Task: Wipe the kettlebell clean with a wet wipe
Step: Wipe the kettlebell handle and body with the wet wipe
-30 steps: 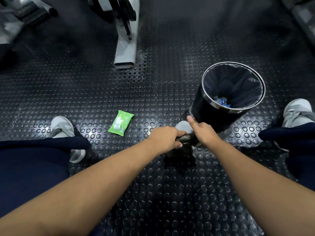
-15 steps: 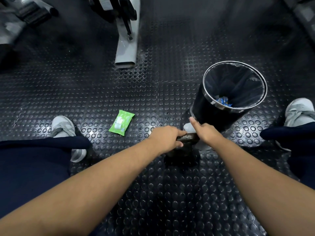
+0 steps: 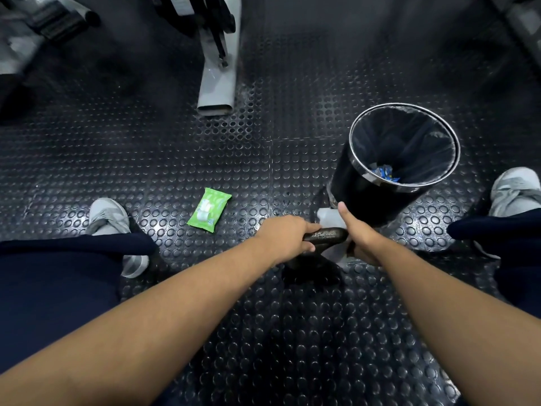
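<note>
Left hand point(image 3: 285, 237) grips rough kettlebell handle point(image 3: 325, 235); right hand point(image 3: 359, 239) grips crumpled white wet wipe point(image 3: 326, 215).

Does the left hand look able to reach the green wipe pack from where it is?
Probably yes: the green wipe pack lies near the left hand, with nothing between them. The hand must first let go of the kettlebell handle.

Wipe pack point(image 3: 209, 213) left of kettlebell point(image 3: 325, 235); bin point(image 3: 360, 194) just behind, right.

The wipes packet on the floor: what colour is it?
Bright green wipes packet with a white patch, head view.
</note>
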`<state>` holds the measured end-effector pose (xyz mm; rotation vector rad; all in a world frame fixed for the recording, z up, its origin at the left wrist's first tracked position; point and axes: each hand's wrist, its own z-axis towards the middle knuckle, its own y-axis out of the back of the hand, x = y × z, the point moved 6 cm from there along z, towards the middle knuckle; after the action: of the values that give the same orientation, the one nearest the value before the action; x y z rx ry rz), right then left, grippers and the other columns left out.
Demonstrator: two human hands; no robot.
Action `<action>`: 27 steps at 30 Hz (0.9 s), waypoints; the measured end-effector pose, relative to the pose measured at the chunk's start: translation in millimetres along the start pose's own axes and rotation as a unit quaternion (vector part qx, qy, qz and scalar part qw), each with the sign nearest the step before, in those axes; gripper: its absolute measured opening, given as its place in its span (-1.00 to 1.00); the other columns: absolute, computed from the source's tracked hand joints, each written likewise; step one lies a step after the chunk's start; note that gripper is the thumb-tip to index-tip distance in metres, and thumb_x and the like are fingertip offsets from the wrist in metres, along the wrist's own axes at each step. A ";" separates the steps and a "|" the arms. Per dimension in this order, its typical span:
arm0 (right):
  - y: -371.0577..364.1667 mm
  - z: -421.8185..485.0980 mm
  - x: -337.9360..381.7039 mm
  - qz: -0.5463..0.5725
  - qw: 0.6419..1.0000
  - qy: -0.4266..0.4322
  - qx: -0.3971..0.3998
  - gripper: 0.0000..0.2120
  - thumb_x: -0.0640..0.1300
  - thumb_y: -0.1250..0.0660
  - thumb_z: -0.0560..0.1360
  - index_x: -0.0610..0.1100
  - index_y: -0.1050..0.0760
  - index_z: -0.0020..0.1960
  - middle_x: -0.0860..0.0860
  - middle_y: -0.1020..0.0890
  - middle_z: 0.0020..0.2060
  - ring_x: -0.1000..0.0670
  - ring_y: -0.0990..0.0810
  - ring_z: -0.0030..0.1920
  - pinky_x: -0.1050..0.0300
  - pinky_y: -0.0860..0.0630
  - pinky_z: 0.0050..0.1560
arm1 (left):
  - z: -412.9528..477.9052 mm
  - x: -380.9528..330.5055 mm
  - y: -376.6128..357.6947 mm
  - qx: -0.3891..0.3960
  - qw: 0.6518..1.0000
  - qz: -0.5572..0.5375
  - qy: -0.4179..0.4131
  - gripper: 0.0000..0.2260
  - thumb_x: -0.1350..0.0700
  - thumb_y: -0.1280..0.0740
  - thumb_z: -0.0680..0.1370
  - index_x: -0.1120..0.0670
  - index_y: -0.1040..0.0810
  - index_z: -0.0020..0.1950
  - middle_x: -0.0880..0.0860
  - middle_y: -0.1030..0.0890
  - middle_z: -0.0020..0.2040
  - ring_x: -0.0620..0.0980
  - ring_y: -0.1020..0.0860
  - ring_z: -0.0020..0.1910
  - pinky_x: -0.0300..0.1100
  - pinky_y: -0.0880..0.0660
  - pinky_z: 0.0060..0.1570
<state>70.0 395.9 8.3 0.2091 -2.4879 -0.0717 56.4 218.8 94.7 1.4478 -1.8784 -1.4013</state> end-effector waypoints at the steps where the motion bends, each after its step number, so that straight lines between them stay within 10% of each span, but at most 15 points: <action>1: -1.8 -9.0 5.2 -0.009 1.000 -0.001 -0.007 0.03 0.73 -0.18 0.15 0.01 -0.59 0.31 -0.11 -0.68 0.20 -0.18 -0.64 0.22 -0.22 -0.46 0.39 | 0.0 0.1 0.0 0.001 1.000 -0.002 0.002 -0.51 -0.18 -0.34 0.61 -0.35 -0.34 0.54 -0.14 -0.63 0.21 -0.02 -0.61 0.16 -0.09 -0.47 -0.09; 8: -5.4 -34.2 50.6 -0.271 0.944 0.139 -0.126 -0.29 0.47 0.02 0.58 -0.08 -0.49 -0.33 -0.06 -0.64 -0.24 -0.10 -0.63 -0.12 -0.02 -0.55 0.01 | 1.8 1.3 -2.6 -0.004 1.000 0.008 -0.002 -0.49 -0.20 -0.33 0.62 -0.28 -0.33 0.56 -0.09 -0.59 0.34 0.01 -0.57 0.29 -0.03 -0.54 0.07; 14: -4.9 -24.5 26.1 -0.198 0.972 0.087 -0.093 -0.32 0.43 -0.01 0.60 -0.08 -0.63 0.20 -0.07 -0.64 0.04 -0.10 -0.58 0.11 0.02 -0.44 0.21 | 1.5 1.8 -1.9 -0.016 1.000 0.015 -0.009 -0.49 -0.21 -0.33 0.62 -0.27 -0.33 0.56 -0.10 -0.58 0.34 0.00 -0.57 0.29 -0.05 -0.50 0.04; 18: 4.0 -5.9 -0.4 -0.082 0.993 -0.016 -0.083 0.29 0.80 0.06 0.13 -0.11 -0.45 0.49 -0.14 -0.55 0.38 -0.16 -0.51 0.38 -0.17 -0.35 0.47 | 1.2 2.0 -1.7 -0.016 1.000 0.008 -0.008 -0.49 -0.19 -0.34 0.61 -0.29 -0.33 0.56 -0.10 -0.61 0.29 0.00 -0.58 0.26 -0.07 -0.47 -0.03; 21: 0.9 -15.1 16.0 -0.105 0.991 0.010 -0.082 0.07 0.70 0.05 0.35 -0.08 -0.47 0.47 -0.15 -0.53 0.39 -0.19 -0.48 0.41 -0.17 -0.33 0.48 | 1.0 1.7 -2.1 -0.017 1.000 0.006 -0.006 -0.48 -0.19 -0.34 0.61 -0.29 -0.33 0.56 -0.11 -0.60 0.32 0.00 -0.58 0.28 -0.06 -0.51 0.02; 27: -5.1 -30.8 57.7 -0.236 0.949 0.140 -0.153 -0.29 0.47 0.03 0.58 -0.07 -0.48 -0.32 -0.10 -0.63 -0.18 -0.14 -0.61 -0.09 0.04 -0.44 -0.09 | 1.7 1.5 -2.4 -0.012 1.000 0.013 -0.008 -0.50 -0.20 -0.33 0.62 -0.28 -0.33 0.56 -0.09 -0.59 0.32 0.01 -0.57 0.29 -0.03 -0.53 0.08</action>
<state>43.9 381.1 66.6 0.6308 -2.0626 -0.5822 55.7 218.4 91.5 1.3991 -1.8770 -1.4225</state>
